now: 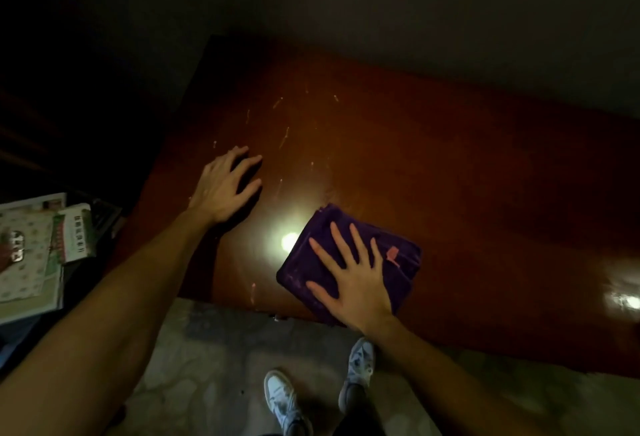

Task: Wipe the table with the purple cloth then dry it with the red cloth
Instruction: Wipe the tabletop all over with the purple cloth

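The big brown table [433, 158] is under both hands. It is shiny, and a bright light spot glows on it between the two hands, close to the cloth. Pale little scratches and specks mark the wood past the left hand's fingertips. The room is dark all around.

Below the hands is the grey floor [214, 359]. It looks patchy and worn.

Far out to the side of the left arm sits a pile of papers and booklets [38, 245]. They are well apart from the table.

The purple cloth [346, 262] lies folded into a thick square on the table, near the edge closest to the person. It is right under the right hand. A small pink tag shows on the cloth just past the little finger.

The right hand [353, 283] lies flat on the purple cloth. Its fingers are straight and spread wide, pressing down, not curled around it.

The left hand [225, 186] rests flat on the bare table, well apart from the cloth. Its fingers are spread and loose, and it holds nothing.

Two white shoes [287, 401] stand on the floor, below the right arm.
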